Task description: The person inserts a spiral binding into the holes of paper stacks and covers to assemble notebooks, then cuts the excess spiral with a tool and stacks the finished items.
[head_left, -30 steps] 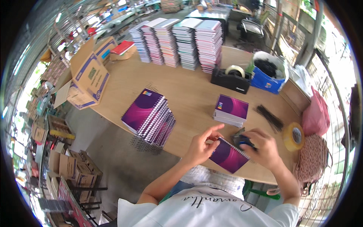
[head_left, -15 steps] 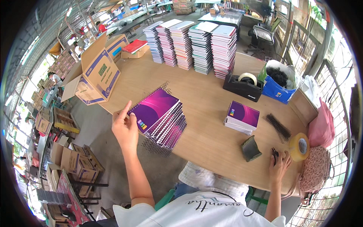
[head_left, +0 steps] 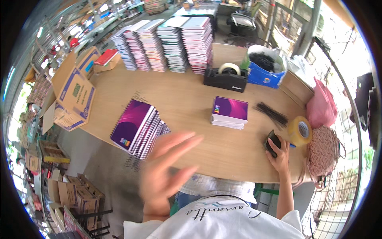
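Observation:
My left hand (head_left: 161, 175), blurred by motion, is raised near the table's front edge with its fingers apart and nothing in them. Just beyond it stands a stack of purple spiral notebooks (head_left: 133, 121), black wire coils sticking out along the sides. At the right, my right hand (head_left: 281, 153) closes around a dark, curved block (head_left: 272, 144) on the table. A smaller pile of purple-covered pads (head_left: 230, 109) lies between the hands, farther back. Loose black wire coils (head_left: 271, 114) lie beyond my right hand.
Tall stacks of notebooks (head_left: 171, 47) line the back, beside a black tape dispenser (head_left: 225, 79) and a blue box (head_left: 266, 75) of black coils. A roll of tape (head_left: 300, 131), a pink bag (head_left: 321, 103) and a patterned bag (head_left: 322, 151) crowd the right. An open carton (head_left: 75, 97) stands left.
My left hand has left the notebook stack and come right and nearer. My right hand has gone from a small dark tool to the curved block and grasped it. The whole view has shifted.

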The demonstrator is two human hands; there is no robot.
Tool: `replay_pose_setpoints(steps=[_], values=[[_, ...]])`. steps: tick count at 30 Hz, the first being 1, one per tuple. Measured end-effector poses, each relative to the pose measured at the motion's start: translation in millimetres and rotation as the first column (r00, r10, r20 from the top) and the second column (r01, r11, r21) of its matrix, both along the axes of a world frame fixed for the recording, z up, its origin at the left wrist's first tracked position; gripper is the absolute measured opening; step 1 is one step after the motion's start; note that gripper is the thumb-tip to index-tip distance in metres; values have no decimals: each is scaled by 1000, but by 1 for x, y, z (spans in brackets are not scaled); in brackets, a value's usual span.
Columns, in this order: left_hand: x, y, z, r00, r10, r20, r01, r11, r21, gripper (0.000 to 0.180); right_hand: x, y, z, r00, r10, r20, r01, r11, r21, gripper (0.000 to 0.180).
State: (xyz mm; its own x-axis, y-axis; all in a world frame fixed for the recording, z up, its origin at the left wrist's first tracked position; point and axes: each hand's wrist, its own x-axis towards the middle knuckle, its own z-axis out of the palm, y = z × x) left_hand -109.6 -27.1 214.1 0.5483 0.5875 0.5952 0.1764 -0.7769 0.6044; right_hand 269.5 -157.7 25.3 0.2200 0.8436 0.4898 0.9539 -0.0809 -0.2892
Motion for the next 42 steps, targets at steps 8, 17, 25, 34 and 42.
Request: replay_pose_setpoints(steps=[8, 17, 25, 34, 42], values=[[213, 120, -103, 684, -61, -727, 327, 917, 230, 63, 10, -18, 11, 997, -68, 44, 68, 998, 17, 68], [223, 149, -100, 570, -286, -770, 466, 885, 17, 59, -5, -13, 42, 996, 20, -92, -13, 996, 83, 77], [226, 146, -91, 538, -293, -791, 458, 889, -18, 56, -10, 17, 52, 981, 115, -155, -94, 987, 134, 77], [224, 158, -88, 582, -434, -688, 498, 859, -120, 48, -16, 58, 68, 821, 239, -519, -128, 962, 240, 63], [225, 153, -83, 555, -377, -742, 477, 874, -88, 46, -3, 104, 76, 449, 252, -857, -78, 967, 244, 49]])
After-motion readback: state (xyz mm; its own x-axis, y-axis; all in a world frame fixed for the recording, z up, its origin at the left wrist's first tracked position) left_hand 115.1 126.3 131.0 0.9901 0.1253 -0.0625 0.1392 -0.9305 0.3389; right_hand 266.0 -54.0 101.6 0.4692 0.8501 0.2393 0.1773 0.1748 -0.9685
